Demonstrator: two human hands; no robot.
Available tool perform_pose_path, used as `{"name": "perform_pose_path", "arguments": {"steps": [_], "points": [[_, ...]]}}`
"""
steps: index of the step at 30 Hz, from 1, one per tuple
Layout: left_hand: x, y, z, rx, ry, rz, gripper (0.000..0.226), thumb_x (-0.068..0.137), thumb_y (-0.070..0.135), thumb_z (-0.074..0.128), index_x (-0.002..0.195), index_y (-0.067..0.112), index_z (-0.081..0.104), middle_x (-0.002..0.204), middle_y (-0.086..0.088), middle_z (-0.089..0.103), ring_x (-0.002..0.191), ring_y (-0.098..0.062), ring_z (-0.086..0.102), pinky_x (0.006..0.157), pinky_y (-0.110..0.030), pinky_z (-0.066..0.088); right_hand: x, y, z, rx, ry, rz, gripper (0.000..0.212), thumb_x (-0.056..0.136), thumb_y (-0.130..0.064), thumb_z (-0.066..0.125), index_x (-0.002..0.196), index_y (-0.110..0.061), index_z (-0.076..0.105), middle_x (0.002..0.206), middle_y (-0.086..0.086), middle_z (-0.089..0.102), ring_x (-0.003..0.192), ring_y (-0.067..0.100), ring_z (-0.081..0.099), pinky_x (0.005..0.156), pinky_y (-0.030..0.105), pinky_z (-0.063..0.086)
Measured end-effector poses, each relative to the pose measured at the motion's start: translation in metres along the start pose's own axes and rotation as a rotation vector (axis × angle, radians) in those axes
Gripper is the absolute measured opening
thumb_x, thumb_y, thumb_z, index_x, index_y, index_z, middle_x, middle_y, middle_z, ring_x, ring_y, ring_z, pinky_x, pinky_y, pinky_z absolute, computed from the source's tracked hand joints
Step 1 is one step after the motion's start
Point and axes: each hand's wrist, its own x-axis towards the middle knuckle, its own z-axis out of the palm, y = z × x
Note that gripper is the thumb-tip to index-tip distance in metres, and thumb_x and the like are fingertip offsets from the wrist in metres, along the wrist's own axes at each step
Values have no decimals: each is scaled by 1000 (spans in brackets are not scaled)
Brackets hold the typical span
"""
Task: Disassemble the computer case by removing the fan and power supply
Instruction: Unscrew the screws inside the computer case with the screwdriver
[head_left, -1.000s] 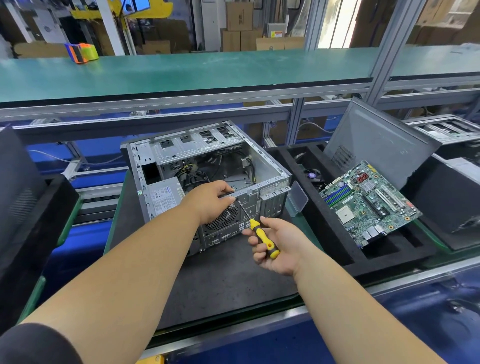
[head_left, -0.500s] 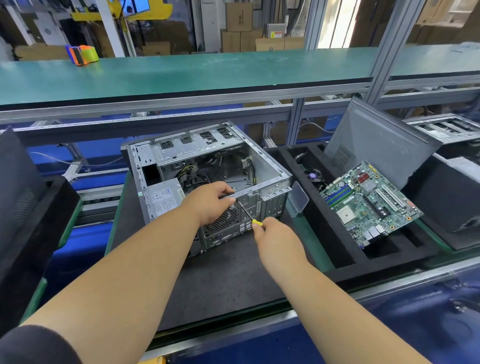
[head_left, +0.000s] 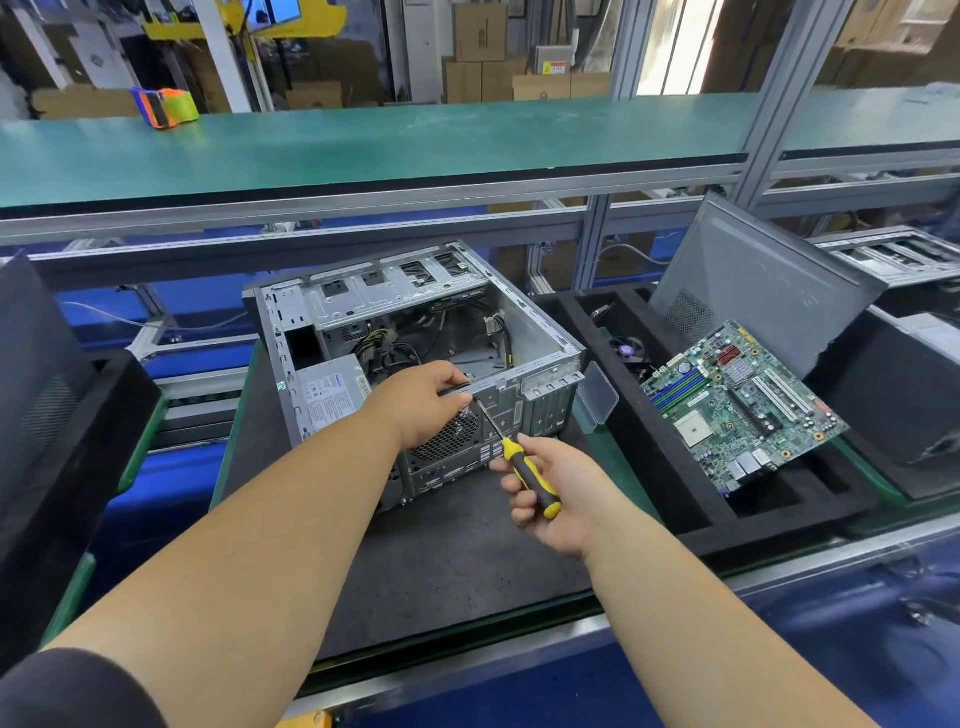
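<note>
The grey metal computer case lies open side up on a dark mat on the counter, its silver power supply box in the near left corner and the round black fan grille on the near wall. The left hand grips the case's near top rim, fingers curled over it. The right hand holds a yellow-and-black screwdriver (shaft slanting up to the rim beside the left fingertips). A green circuit board rests in the black foam tray to the right.
</note>
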Motion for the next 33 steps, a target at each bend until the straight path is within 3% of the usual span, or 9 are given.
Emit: {"name": "perform_pose_path", "arguments": {"steps": [3, 8, 12, 14, 17, 21, 24, 29, 33], "points": [[0, 0, 0, -12, 1, 0, 19, 92, 43, 58, 110, 38, 61, 112, 16, 68, 104, -10, 61, 95, -34, 47, -2, -1, -4, 139, -139, 92, 40, 102, -33, 43, 90, -1, 63, 57, 1, 47, 36, 7, 31, 36, 17, 27], [-1, 1, 0, -15, -6, -7, 20, 93, 43, 58, 112, 38, 61, 116, 15, 67, 106, -10, 61, 96, -34, 46, 2, 3, 1, 25, -24, 11, 39, 105, -33, 41, 85, -6, 61, 51, -1, 44, 34, 7, 25, 36, 18, 22], [-1, 1, -1, -10, -4, -11, 20, 93, 43, 57, 112, 39, 62, 119, 15, 66, 109, -10, 60, 94, -31, 46, 3, 5, 9, -536, 254, -185, 41, 105, -37, 39, 80, -11, 59, 54, 2, 51, 43, 15, 38, 47, 26, 33], [-2, 2, -1, -6, -4, -10, 21, 93, 43, 57, 113, 39, 62, 121, 14, 66, 110, -10, 60, 93, -31, 46, 0, 8, 8, -975, 403, -397, 39, 104, -39, 37, 87, -9, 55, 76, 8, 63, 66, 26, 53, 62, 33, 41], [-2, 3, -1, -13, -1, -10, 20, 93, 43, 57, 113, 38, 62, 121, 13, 66, 110, -10, 59, 94, -31, 46, -3, 15, 8, -1528, 644, -606, 34, 106, -42, 30, 103, -15, 51, 97, 4, 67, 83, 27, 61, 58, 32, 34], [-2, 4, -1, -13, 2, -7, 18, 94, 42, 57, 111, 38, 62, 120, 13, 66, 108, -12, 60, 93, -31, 46, 0, 16, 10, -1692, 729, -679, 34, 106, -43, 29, 112, -17, 50, 99, 0, 67, 86, 23, 66, 46, 29, 25], [-3, 3, -1, -14, 6, -6, 18, 93, 42, 57, 111, 38, 62, 119, 13, 66, 107, -11, 60, 91, -29, 45, 2, 12, 4, -1416, 587, -631, 29, 103, -41, 40, 99, -16, 53, 89, 0, 64, 80, 23, 59, 57, 32, 33], [-3, 3, -1, -11, -1, -1, 21, 93, 42, 57, 113, 36, 62, 120, 11, 66, 107, -12, 60, 89, -29, 45, 1, 0, 0, -168, 93, -90, 30, 99, -28, 49, 86, -6, 65, 55, 1, 52, 41, 10, 37, 46, 22, 31], [-2, 2, -1, -10, -8, 1, 20, 94, 42, 57, 112, 36, 62, 119, 11, 66, 107, -13, 60, 93, -33, 47, -4, -3, -5, 141, -148, 65, 38, 103, -30, 41, 90, -3, 63, 59, 2, 49, 38, 7, 33, 37, 17, 29]]}}
